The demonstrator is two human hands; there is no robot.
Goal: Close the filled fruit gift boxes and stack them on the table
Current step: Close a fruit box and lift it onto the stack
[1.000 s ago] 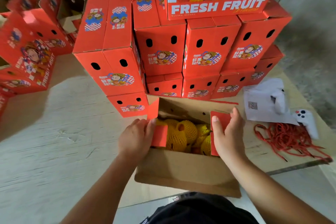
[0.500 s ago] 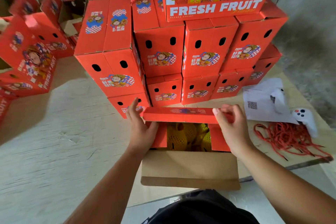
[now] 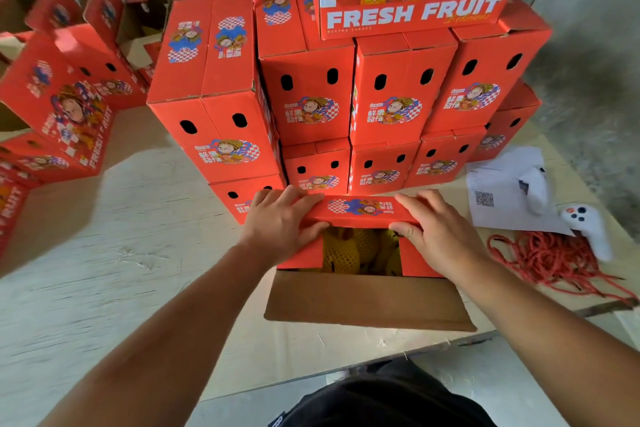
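Table (image 3: pixel 104 288): box flap (image 3: pixel 360 210) pinched between both hands' fingers (image 3: pixel 304 201).

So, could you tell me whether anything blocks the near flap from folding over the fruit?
Nothing visible does. The near flap hangs outward, unobstructed; the netted fruit sits below the rim. Both hands grip the far flap.
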